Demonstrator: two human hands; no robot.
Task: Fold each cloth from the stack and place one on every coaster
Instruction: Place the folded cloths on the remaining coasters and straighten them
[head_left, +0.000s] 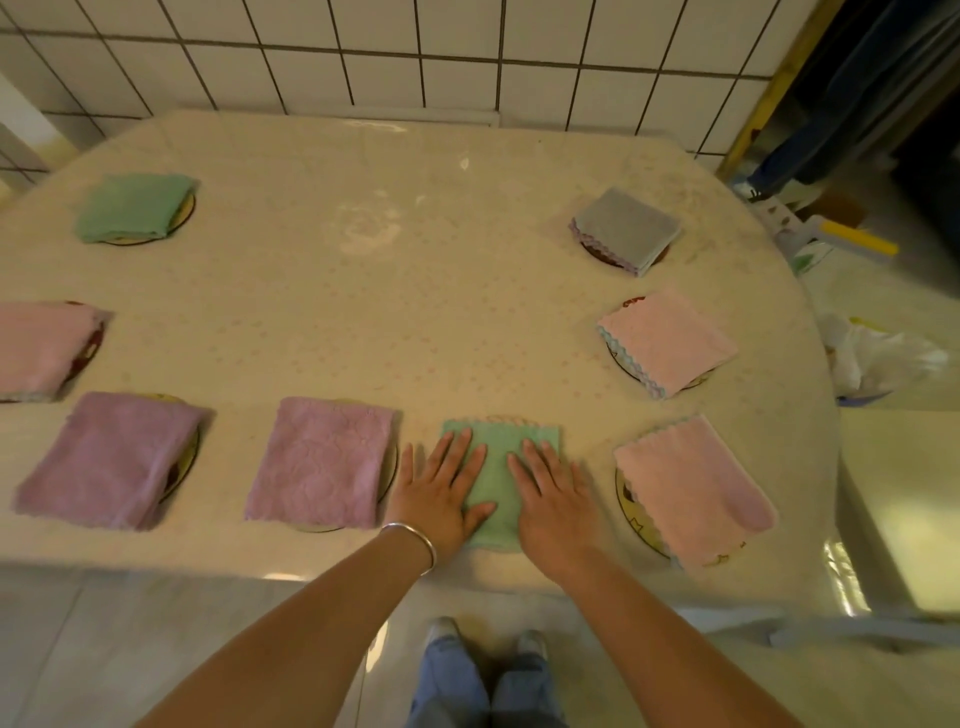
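L hand (439, 491) + R hand (553, 496) flat | on green cloth (498, 467)

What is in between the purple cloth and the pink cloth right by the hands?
In the head view, a green cloth, with the left hand and right hand flat on it.

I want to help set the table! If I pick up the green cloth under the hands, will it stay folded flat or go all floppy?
Probably floppy: the green cloth looks soft and fluffy, and both the left hand and right hand press it flat. It likely weighs little, being thin. Lifted by one corner, its folds would probably fall open, so lift it from underneath.
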